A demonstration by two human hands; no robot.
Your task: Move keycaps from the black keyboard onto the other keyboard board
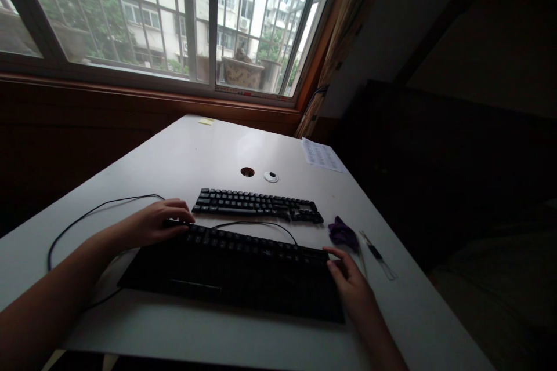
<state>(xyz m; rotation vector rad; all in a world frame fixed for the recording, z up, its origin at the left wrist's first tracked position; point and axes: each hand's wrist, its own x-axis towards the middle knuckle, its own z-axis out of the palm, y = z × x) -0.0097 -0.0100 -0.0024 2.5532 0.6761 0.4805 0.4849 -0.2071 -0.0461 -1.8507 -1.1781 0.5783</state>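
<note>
Fingers of left hand and right hand hold one keyboard of two.

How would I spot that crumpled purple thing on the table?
Below the window stands a white table. On its right side, just past the right hand, lies a small crumpled bundle. Its purple colour sets it apart from the farther black keyboard to its left and the thin wire-ended tool to its right.

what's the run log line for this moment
left hand: holding near keyboard, left end | right hand: holding its right end | far keyboard: beyond, untouched | purple cloth: at right
</note>
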